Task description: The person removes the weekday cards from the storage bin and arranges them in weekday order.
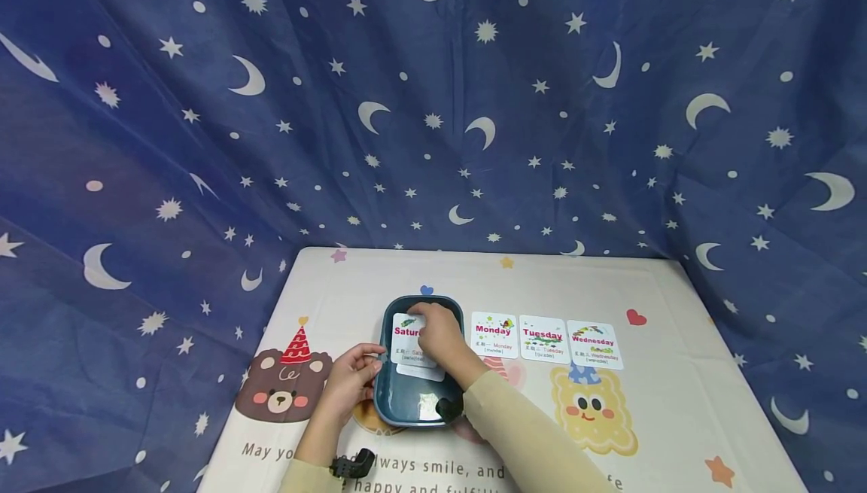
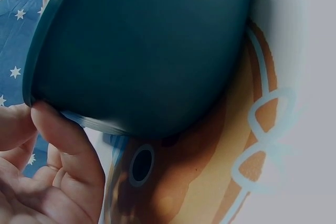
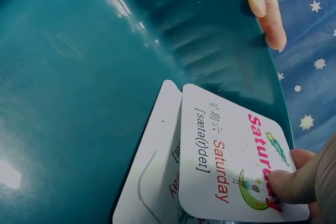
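A dark teal tray (image 1: pixel 401 404) lies on the table with its left rim pinched between the thumb and fingers of my left hand (image 1: pixel 350 381). In the left wrist view, the thumb of that left hand (image 2: pixel 65 156) presses on the tray's outer side (image 2: pixel 142 51). Over the tray, my right hand (image 1: pixel 442 336) pinches the Saturday card (image 1: pixel 409 348) by its printed upper edge, thumb on the face in the right wrist view. Beneath it, another white card (image 3: pixel 147 182) lies partly hidden in the tray.
To the right of the tray, a row holds the Monday card (image 1: pixel 494 336), the Tuesday card (image 1: pixel 544 339) and the Wednesday card (image 1: pixel 594 345), face up. A printed white tablecloth (image 1: pixel 677 403) covers the table. Behind hangs a blue curtain (image 1: pixel 576 177) with moons and stars.
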{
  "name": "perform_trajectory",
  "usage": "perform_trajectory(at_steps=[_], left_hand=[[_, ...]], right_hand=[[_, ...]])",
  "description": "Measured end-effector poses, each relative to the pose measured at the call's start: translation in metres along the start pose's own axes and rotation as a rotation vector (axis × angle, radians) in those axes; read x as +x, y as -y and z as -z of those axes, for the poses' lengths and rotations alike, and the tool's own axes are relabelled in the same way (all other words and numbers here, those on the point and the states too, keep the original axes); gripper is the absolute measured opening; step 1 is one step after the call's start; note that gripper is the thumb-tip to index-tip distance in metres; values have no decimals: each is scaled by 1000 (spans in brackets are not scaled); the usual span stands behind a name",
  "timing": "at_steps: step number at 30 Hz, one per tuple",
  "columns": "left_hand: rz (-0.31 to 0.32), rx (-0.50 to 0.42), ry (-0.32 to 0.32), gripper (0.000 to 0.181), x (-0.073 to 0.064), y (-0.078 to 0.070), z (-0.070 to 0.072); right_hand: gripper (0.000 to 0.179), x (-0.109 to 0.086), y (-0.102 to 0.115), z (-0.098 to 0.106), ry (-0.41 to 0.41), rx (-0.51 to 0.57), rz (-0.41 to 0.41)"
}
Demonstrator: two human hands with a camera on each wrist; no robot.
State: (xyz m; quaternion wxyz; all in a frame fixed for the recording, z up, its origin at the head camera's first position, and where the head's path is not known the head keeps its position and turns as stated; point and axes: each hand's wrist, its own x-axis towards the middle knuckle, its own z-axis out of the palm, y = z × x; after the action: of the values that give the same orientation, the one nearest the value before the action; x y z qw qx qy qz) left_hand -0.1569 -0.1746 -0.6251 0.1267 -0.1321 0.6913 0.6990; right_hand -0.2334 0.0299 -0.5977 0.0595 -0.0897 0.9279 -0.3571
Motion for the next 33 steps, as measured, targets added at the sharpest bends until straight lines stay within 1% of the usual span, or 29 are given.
perform_trajectory(at_steps=[4,7,13,18,22,28,33], left_hand=[[-8,-1,-1,28,0,0,0],[-16,-5,2,28,-1,-1,-1],[-13,-4,0,28,-2,-2,-1],[-22,0,8,27,-2,-2,-2],[-21,-9,10,26,-1,-1,-1],[-17,-12,9,28,-1,-1,-1],[-23,2,6,27,-1,-1,-1]], right_hand=[[47,0,1,3,-3,65,-10],[45,-1,2,6,5,89,-23],[40,-4,4,12,6,76,-26],[42,-7,2,19,-17,78,-9],[40,-9,0,23,-10,85,-15],[38,-11,-5,28,-12,104,-9],[37,-16,-7,37,-10,148,-20]])
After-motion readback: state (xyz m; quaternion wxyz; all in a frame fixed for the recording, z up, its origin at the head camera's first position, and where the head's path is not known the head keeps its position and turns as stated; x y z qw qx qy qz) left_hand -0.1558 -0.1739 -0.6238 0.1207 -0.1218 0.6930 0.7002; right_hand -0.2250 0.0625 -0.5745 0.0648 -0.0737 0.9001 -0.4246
